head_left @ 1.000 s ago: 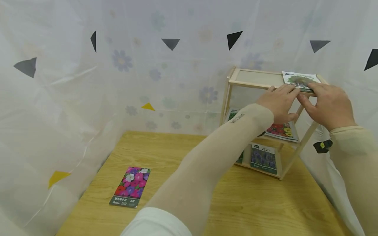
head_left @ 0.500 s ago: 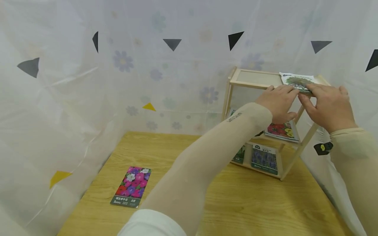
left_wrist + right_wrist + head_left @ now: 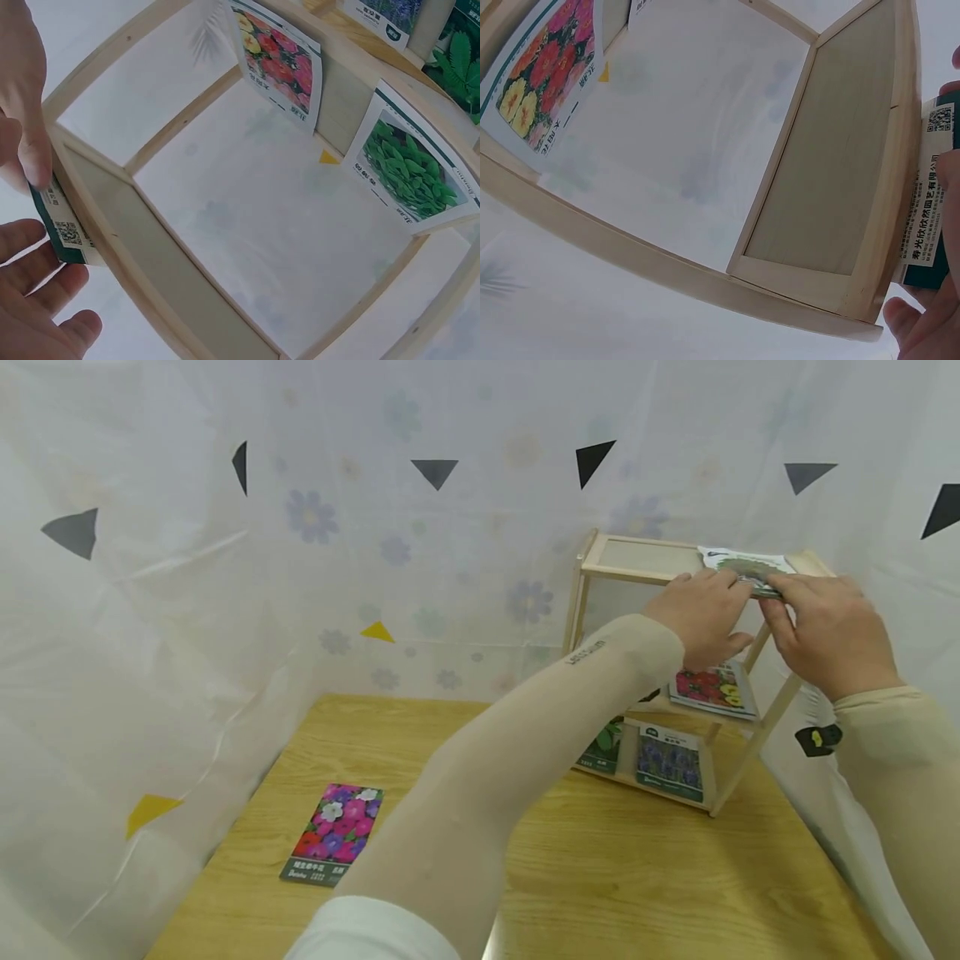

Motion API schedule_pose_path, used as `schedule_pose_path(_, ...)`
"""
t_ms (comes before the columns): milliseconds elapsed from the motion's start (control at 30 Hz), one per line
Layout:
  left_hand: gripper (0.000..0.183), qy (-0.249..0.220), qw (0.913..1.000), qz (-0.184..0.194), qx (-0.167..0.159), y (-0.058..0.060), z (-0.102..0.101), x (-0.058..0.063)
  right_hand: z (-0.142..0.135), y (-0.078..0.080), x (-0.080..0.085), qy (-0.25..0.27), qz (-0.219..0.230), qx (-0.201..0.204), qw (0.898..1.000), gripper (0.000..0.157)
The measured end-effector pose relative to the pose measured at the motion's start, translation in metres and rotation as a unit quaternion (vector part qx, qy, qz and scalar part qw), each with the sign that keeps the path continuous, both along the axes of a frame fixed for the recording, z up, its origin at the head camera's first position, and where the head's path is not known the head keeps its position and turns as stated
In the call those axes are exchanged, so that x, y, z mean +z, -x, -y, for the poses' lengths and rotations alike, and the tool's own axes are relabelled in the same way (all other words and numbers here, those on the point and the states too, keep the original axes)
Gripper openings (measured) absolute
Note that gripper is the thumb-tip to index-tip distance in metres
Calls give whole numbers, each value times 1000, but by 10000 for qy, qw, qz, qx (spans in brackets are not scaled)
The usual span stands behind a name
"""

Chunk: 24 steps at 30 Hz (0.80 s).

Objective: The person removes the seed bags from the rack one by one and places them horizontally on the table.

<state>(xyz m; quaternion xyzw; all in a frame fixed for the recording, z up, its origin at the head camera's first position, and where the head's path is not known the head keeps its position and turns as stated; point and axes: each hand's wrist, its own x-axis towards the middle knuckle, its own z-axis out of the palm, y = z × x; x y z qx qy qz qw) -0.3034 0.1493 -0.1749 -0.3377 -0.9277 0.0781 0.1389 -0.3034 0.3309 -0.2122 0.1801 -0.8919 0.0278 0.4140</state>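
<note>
A white-and-green seed packet (image 3: 746, 562) lies on the top shelf of a small wooden rack (image 3: 637, 575), its near end jutting past the front edge. My right hand (image 3: 836, 627) pinches that end, thumb below and fingers above. Beside it, my left hand (image 3: 697, 614) touches the packet's left side with fairly straight fingers, its thumb held apart. From below, the left wrist view shows the printed back of the packet (image 3: 66, 229) overhanging the shelf. The same back, with a barcode square and lettering, shows in the right wrist view beside the shelf frame (image 3: 885, 247).
On the middle shelf lies a packet with red and yellow flowers (image 3: 708, 687); a green-leaf packet (image 3: 412, 165) is beside it. The bottom shelf holds a purple-flower packet (image 3: 670, 764) and another leafy one (image 3: 603, 750). A petunia packet (image 3: 337, 831) lies on the wooden table (image 3: 637, 877) at left.
The packet on the top shelf has slid a little to the left, both hands moving slightly left with it. The petunia packet and the rack stay in place.
</note>
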Motion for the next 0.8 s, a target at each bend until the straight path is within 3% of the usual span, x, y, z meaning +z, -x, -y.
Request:
schedule_pose_path(267, 66, -123, 9999, -95, 46, 7, 10, -1, 7, -8, -2, 129, -12, 219, 9997, 35)
schedule_pose_path(533, 70, -300, 9991, 71, 302, 11, 15, -1, 15, -17, -4, 11, -226, 294, 9993, 35)
schedule_pose_path(800, 75, -564, 9962, -73, 663, 16, 25, -6, 26, -29, -9, -73, -387, 499, 9980, 38)
